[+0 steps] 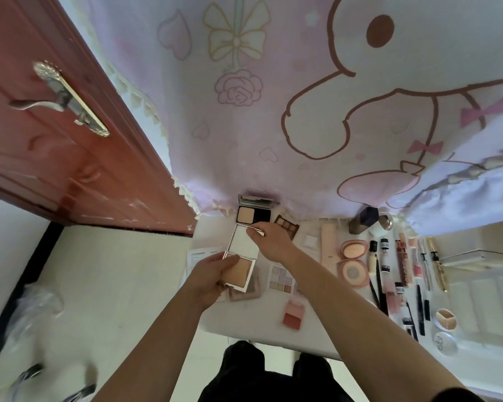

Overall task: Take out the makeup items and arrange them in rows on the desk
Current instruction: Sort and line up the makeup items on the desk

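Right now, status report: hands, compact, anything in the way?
Left hand holds open powder compact by base. Right hand pinches lid edge. Pastel palette close beside on desk.

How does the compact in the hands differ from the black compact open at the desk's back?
The held compact has a pinkish metallic frame; the black compact's is dark. The left hand grips the held compact's base and the right hand pinches its lid; the black compact rests on the desk. Powder fills the held compact's base; the black compact pairs it with a dark compartment. Both are open, with beige powder.
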